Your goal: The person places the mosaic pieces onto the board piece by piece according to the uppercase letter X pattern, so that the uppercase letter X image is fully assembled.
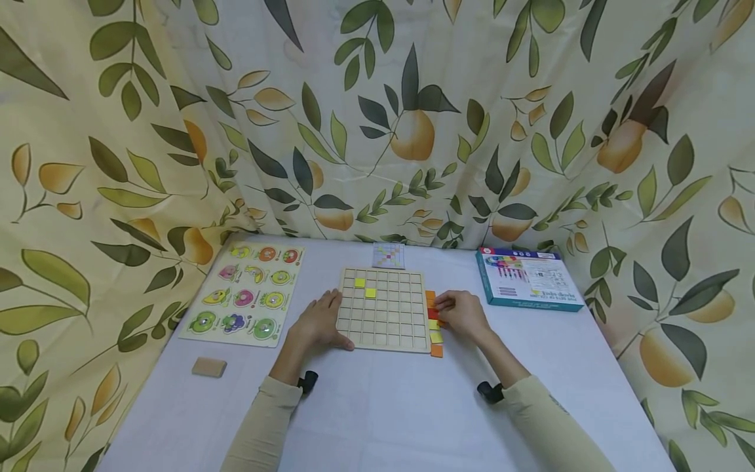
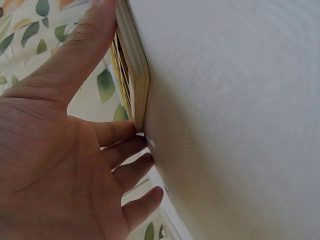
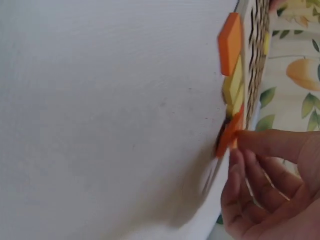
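A square wooden grid board point(image 1: 383, 328) lies on the white-covered table, with yellow tiles point(image 1: 370, 293) in two of its cells. At its near left corner is my left hand point(image 1: 318, 322), thumb along the front edge and spread fingertips touching the left side. The left wrist view shows the board's edge point(image 2: 137, 75) between thumb and fingers. Along the board's right side lie loose orange, red and yellow tiles point(image 1: 436, 337). My right hand point(image 1: 463, 314) is over them; in the right wrist view it pinches a tilted orange tile point(image 3: 229, 136), its fingertips partly hiding it.
A fruit picture board point(image 1: 242, 295) lies to the left, with a small wooden block point(image 1: 209, 367) before it. Behind the grid stands a small pattern card point(image 1: 388, 255). A teal-edged box point(image 1: 525, 278) lies at the back right. Patterned curtains point(image 1: 377, 131) surround the table.
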